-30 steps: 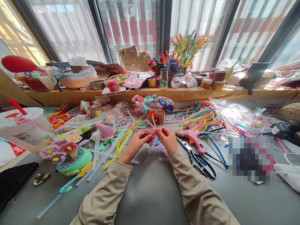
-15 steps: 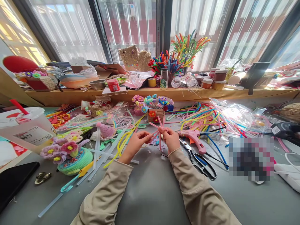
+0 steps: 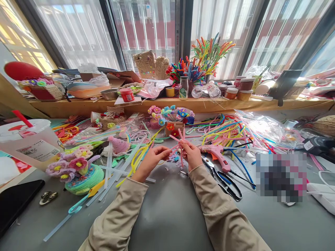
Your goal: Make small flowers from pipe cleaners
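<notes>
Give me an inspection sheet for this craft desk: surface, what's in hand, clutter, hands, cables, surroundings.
Surface: grey table, bare only near the front edge.
Things in hand: bundle of pink fuzzy pipe cleaners, ends splayed out.
Clutter: pink glue gun and black-handled scissors beside the right hand; loose coloured pipe cleaners; green yarn base with knitted flowers; lidded drink cup with red straw.
Hands: left hand and right hand both pinch the bundle.
Cables: black cord right of the scissors.
Surroundings: wooden sill crowded with jars; windows behind.
</notes>
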`<state>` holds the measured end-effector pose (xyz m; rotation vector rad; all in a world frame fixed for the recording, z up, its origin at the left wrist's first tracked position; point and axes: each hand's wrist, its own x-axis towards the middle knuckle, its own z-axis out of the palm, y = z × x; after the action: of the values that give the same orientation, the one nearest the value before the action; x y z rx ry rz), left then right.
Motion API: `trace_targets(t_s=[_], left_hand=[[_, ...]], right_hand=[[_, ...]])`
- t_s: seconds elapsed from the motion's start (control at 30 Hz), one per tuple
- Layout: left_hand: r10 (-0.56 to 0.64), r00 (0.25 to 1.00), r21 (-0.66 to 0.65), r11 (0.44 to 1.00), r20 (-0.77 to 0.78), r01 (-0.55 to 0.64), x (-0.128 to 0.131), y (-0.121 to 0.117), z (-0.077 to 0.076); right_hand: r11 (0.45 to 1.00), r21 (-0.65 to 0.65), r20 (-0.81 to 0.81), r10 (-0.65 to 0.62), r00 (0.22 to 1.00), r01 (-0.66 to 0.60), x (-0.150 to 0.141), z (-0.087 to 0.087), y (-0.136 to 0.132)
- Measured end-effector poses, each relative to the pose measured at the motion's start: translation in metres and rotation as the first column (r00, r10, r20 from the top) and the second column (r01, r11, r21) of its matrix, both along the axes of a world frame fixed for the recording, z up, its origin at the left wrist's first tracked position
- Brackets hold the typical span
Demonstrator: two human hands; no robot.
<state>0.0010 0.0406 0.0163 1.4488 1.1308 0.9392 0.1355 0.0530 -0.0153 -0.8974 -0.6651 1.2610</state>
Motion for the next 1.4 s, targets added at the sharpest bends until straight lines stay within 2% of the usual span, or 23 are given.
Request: trace_targets(t_s=[0.27,0.6,0.73,0.9,1.0,1.27,1.4], left_hand=[[0.039,0.997,0.039,0.999,-0.063,-0.036,-0.002,0.002,-0.003],[0.020,0.990,-0.017,1.000,-0.139,-0.023,-0.003,0.003,-0.006],[0.017,0.999,-0.038,0.999,-0.047,-0.019,-0.003,0.003,-0.008],[-0.021,0.994,-0.232,0.972,0.111,0.047,-0.001,0.000,-0.006],[0.000,0.979,-0.300,0.952,0.206,0.064,0.000,0.001,-0.008],[0.000,0.960,-0.262,0.962,0.279,0.076,-0.002,0.005,-0.016],[0.018,0.966,-0.253,0.966,0.260,0.050,-0.001,0.004,-0.014]], right_hand=[[1.000,0.008,0.008,-0.009,1.000,0.009,-0.001,0.000,-0.002],[1.000,-0.010,0.020,-0.026,0.999,0.026,-0.001,0.003,-0.001],[1.000,0.011,0.071,-0.009,0.997,0.009,-0.003,0.001,-0.001],[0.999,0.048,0.096,0.019,0.995,-0.024,-0.006,-0.001,-0.003],[0.996,0.064,0.125,0.058,0.990,-0.067,-0.009,0.000,-0.005],[0.989,0.066,0.216,0.116,0.969,-0.133,-0.013,0.003,-0.009],[0.994,0.071,0.257,0.066,0.964,-0.087,-0.012,0.004,-0.009]])
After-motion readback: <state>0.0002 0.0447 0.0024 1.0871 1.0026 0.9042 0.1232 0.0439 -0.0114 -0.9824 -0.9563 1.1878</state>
